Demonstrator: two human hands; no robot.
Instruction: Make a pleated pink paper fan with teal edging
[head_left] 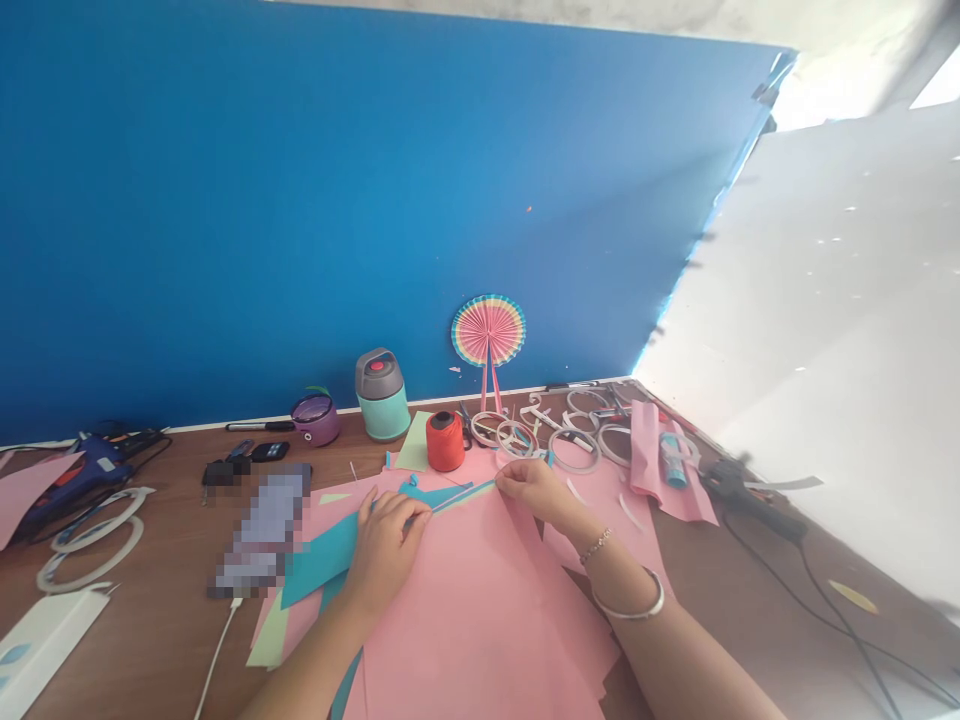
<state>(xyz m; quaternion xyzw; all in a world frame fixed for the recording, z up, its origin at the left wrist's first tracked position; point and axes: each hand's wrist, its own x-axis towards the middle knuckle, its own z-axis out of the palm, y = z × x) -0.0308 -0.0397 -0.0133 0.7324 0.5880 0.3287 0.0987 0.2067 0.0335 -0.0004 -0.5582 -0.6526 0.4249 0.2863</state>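
A large pink paper sheet (480, 600) lies in front of me, with narrow blue and pale yellow bands along its far edge. My left hand (390, 535) is at the far left corner, thumb and forefinger closed on that banded edge. At the far right end of the same edge, my right hand (532, 488) pinches the paper between thumb and fingertips. Under and beside my left hand are blue paper pieces (319, 565). Just beyond the sheet stands a spool of red thread (445, 443).
A pleated paper fan (489, 332) leans against the blue wall. Behind my hands stand a mint food jar (382, 400) and a purple cup (315, 418). Tape rolls (576, 450) lie at the back right. To the left are a phone (266, 525), a glue gun (97, 462) and a power strip (52, 650).
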